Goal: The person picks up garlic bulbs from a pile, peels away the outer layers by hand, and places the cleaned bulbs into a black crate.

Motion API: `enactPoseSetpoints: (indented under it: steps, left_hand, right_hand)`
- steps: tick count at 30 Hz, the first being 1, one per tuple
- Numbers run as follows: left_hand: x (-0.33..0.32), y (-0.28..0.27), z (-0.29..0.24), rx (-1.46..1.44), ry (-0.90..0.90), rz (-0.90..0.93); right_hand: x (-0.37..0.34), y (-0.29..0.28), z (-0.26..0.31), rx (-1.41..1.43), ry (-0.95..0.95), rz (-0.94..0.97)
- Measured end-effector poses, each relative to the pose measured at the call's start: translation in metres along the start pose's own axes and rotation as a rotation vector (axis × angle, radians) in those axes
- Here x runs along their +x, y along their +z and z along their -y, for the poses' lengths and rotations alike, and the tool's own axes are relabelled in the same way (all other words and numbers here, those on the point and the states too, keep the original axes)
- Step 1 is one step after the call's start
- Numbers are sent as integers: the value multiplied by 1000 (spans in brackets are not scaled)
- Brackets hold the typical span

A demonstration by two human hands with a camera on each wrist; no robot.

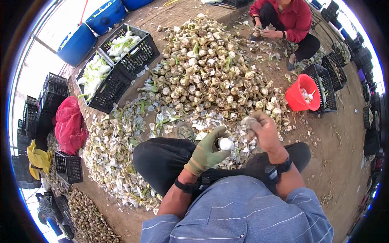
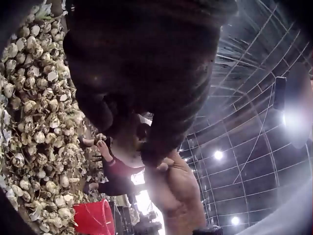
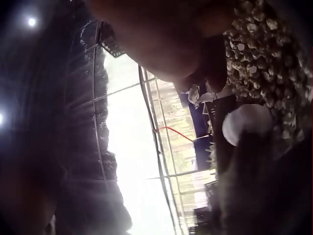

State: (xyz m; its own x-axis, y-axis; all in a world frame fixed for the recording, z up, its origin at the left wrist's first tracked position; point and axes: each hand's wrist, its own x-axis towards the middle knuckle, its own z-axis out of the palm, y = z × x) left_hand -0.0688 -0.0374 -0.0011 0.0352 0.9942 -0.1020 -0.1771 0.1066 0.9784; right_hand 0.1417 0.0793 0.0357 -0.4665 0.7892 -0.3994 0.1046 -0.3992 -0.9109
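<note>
The left hand, in a green glove, grips a white peeled garlic bulb between thumb and fingers above the lap. To its right the bare right hand pinches a piece of pale skin apart from the bulb. In the right wrist view the white bulb shows at the right, with skin scraps at the fingertips of the right hand. The left wrist view shows the gloved left hand dark and close, hiding the bulb, with the right hand beyond.
A large heap of unpeeled garlic lies ahead, peelings at the left. Black crates with white garlic stand back left, near blue tubs. A red bucket stands at the right; another person squats behind the heap.
</note>
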Motion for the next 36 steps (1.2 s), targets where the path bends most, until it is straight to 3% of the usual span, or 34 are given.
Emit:
enactPoseSetpoints:
  steps: [3, 4, 5, 7, 8, 9, 10, 11, 13, 14, 15, 17, 18, 19, 20, 21, 23, 25, 26, 27, 29, 30, 32, 34, 36]
  left_hand:
    - [4, -7, 7, -394, -123, -107]
    - [5, -13, 8, -354, -88, -154]
    - [7, -16, 8, -350, -135, -177]
    - [10, -16, 12, -341, -212, -259]
    - [10, -13, 18, -104, -166, -349]
    - [7, -14, 15, -95, -291, -322]
    - [6, -14, 25, -125, -238, -346]
    - [7, -15, 35, -159, -186, -361]
    - [3, -11, 11, -498, -187, -480]
    - [5, -18, 12, -371, -208, -585]
    - [7, -26, 17, -426, -197, -664]
    - [6, -35, 14, -505, -148, -778]
    - [7, -36, 14, -554, -100, -816]
    - [7, -38, 16, -573, -104, -816]
    - [7, -40, 20, -591, -113, -817]
    - [6, -42, 23, -609, -132, -816]
    - [8, -45, 30, -584, -146, -820]
    - [9, -47, 38, -567, -131, -799]
    - [13, -43, 27, -475, -138, -870]
    - [15, -42, 22, -560, -132, -824]
    - [16, -46, 34, -466, -53, -695]
    - [16, -47, 41, -421, -9, -634]
    - [14, -46, 41, 214, 105, -693]
    - [17, -34, 24, -416, -82, -695]
    - [23, -27, 24, -541, -77, -706]
  right_hand:
    - [14, -12, -21, -909, -520, -66]
    - [15, -12, -25, -967, -421, 19]
    - [14, -5, -33, -938, -488, -46]
    - [3, 25, -13, -825, -439, 72]
    - [3, 38, -18, -767, -412, 172]
    - [5, 51, -21, -708, -385, 269]
    - [7, 65, -16, -762, -415, 296]
    - [23, 65, -36, -712, -582, 216]
    - [38, 73, -46, -469, -407, 106]
    - [50, 71, -59, -162, -116, 68]
    - [74, 59, -98, -46, -39, 3]
    - [104, 54, -123, 23, 367, -114]
    - [120, 65, -120, -6, 429, -166]
    - [141, 80, -106, 192, 301, -34]
    - [146, 117, -49, 236, 161, 29]
    - [160, 137, -4, 395, 22, 275]
    - [159, 175, 90, 341, -80, 322]
    - [169, 196, 112, 181, -75, 279]
    - [171, 199, 102, 22, -115, 251]
    - [175, 194, 81, -143, -141, 203]
    - [172, 167, 20, -307, -339, 110]
    - [168, 139, -10, -410, -293, 153]
    - [162, 84, -74, -671, -157, 222]
    - [159, 13, -157, -910, -98, 188]
    - [137, -57, -187, -1060, -88, 125]
